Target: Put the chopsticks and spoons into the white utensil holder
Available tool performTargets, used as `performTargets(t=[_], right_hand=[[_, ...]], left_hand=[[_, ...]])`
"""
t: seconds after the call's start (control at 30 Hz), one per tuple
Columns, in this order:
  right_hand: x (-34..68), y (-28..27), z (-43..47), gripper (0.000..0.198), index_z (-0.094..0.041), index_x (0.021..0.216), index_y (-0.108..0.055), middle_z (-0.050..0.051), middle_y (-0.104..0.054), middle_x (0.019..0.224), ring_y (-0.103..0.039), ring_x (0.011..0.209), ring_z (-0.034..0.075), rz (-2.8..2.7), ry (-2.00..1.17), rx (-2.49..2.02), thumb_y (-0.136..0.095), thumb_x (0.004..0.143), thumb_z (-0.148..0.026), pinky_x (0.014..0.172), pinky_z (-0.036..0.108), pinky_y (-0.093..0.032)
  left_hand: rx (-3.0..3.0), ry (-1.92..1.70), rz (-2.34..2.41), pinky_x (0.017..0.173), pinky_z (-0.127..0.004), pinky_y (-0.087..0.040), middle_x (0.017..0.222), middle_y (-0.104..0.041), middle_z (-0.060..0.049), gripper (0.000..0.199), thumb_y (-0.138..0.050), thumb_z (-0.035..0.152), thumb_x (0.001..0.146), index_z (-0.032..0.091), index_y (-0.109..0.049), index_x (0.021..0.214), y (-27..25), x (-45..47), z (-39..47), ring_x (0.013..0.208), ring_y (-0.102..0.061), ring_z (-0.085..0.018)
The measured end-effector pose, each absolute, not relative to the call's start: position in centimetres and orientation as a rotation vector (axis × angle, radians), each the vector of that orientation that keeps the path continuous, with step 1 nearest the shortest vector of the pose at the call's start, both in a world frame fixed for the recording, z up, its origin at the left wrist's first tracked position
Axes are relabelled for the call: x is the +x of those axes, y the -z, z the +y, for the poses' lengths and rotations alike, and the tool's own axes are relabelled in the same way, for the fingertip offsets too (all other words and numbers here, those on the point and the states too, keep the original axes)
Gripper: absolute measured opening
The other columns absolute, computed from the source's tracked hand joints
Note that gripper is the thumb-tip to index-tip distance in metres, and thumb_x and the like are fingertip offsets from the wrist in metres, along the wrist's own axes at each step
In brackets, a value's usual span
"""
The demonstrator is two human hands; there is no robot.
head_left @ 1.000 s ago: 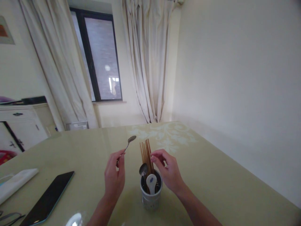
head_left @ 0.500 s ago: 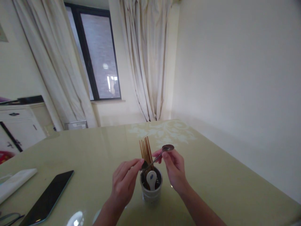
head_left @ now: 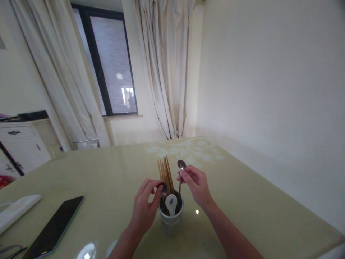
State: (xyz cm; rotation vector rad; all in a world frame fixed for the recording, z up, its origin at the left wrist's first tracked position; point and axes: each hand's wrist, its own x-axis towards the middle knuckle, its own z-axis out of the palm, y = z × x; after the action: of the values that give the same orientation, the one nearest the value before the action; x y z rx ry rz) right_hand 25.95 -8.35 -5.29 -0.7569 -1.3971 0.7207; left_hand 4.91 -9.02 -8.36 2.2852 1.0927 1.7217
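Note:
A grey-white utensil cup (head_left: 171,223) stands on the table with several wooden chopsticks (head_left: 166,172) upright in it. A white ceramic spoon (head_left: 171,204) with a blue mark leans at its near side. My left hand (head_left: 145,205) pinches a dark metal spoon (head_left: 164,188) by its bowl at the cup's left rim; that spoon's handle goes down into the cup. My right hand (head_left: 196,185) is closed on another metal spoon (head_left: 181,164), just below its bowl. This one is nearly upright, its handle end inside the cup on the right.
At the left of the table lie a black tablet or phone (head_left: 54,228), a white flat object (head_left: 17,212) and a dark cable-like item (head_left: 12,250). A shiny white object (head_left: 86,251) sits at the near edge. A wall (head_left: 269,108) runs along the right side.
The right-hand spoon has swung from a slant across the cup to nearly upright, its handle lowered into the cup. My left hand stays at the other metal spoon.

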Motion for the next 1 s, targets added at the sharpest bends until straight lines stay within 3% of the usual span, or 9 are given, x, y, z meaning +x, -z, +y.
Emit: performTargets(t=[0.27, 0.43, 0.57, 0.67, 0.73, 0.83, 1.0], right_hand=[[25.9, 7.2, -7.4, 0.035, -0.018, 0.092, -0.079, 0.006, -0.076, 0.078, -0.065, 0.067, 0.017, -1.507, -0.563, -0.785, -0.061, 0.101, -0.048, 0.064, 0.029, -0.054], [25.3, 9.1, -7.9, 0.049, -0.018, 0.101, -0.077, 0.006, -0.075, 0.081, -0.063, 0.066, 0.017, -1.431, -0.637, -0.792, -0.048, 0.106, -0.056, 0.063, 0.028, -0.051], [25.3, 11.2, -9.8, 0.067, -0.018, 0.126, -0.070, 0.011, -0.076, 0.104, -0.070, 0.092, 0.023, -1.515, -0.691, -0.784, -0.041, 0.102, -0.073, 0.078, 0.033, -0.055], [25.2, 12.5, -11.2, 0.083, -0.017, 0.144, -0.057, 0.017, -0.069, 0.130, -0.068, 0.114, 0.029, -1.606, -0.748, -0.802, -0.050, 0.092, -0.082, 0.092, 0.039, -0.055], [25.0, 12.9, -11.7, 0.087, -0.018, 0.149, -0.050, 0.018, -0.065, 0.140, -0.065, 0.122, 0.032, -1.648, -0.759, -0.822, -0.065, 0.087, -0.077, 0.098, 0.042, -0.053], [24.6, 13.0, -11.9, 0.086, -0.020, 0.148, -0.048, 0.015, -0.065, 0.139, -0.063, 0.125, 0.032, -1.685, -0.722, -0.837, -0.085, 0.079, -0.057, 0.108, 0.046, -0.049], [24.2, 12.8, -11.7, 0.064, -0.021, 0.129, -0.058, 0.009, -0.072, 0.119, -0.068, 0.106, 0.028, -1.653, -0.609, -0.953, -0.089, 0.074, -0.035, 0.097, 0.043, -0.054]], left_hand=[[2.135, -1.664, 1.100, 0.066, -0.027, -0.054, 0.085, -0.068, -0.002, 0.020, -0.057, 0.037, 0.102, 0.021, -0.068, 0.107, 9.1, 5.1, -8.9, 0.072, -0.062, -0.016], [1.874, -1.627, 1.035, 0.082, -0.036, -0.059, 0.105, -0.073, -0.010, 0.039, -0.045, 0.051, 0.106, 0.020, -0.058, 0.125, 11.0, 5.5, -9.4, 0.095, -0.071, -0.023], [1.788, -1.538, 0.986, 0.085, -0.041, -0.060, 0.117, -0.069, -0.015, 0.066, -0.041, 0.067, 0.102, 0.018, -0.042, 0.145, 12.5, 5.4, -10.6, 0.100, -0.071, -0.026], [1.814, -1.396, 1.025, 0.090, -0.043, -0.059, 0.128, -0.065, -0.017, 0.074, -0.052, 0.066, 0.098, 0.018, -0.035, 0.151, 13.0, 5.3, -11.6, 0.106, -0.070, -0.027], [1.871, -1.311, 1.030, 0.094, -0.044, -0.058, 0.132, -0.064, -0.016, 0.071, -0.064, 0.058, 0.095, 0.019, -0.039, 0.148, 13.0, 5.4, -12.0, 0.112, -0.068, -0.028], [1.969, -1.237, 0.968, 0.100, -0.045, -0.055, 0.134, -0.065, -0.015, 0.064, -0.076, 0.045, 0.088, 0.019, -0.049, 0.140, 12.8, 5.7, -11.8, 0.120, -0.065, -0.030], [2.031, -1.104, 0.905, 0.110, -0.049, -0.050, 0.139, -0.065, -0.016, 0.070, -0.085, 0.035, 0.079, 0.019, -0.055, 0.140, 13.3, 5.9, -10.6, 0.127, -0.063, -0.033]])
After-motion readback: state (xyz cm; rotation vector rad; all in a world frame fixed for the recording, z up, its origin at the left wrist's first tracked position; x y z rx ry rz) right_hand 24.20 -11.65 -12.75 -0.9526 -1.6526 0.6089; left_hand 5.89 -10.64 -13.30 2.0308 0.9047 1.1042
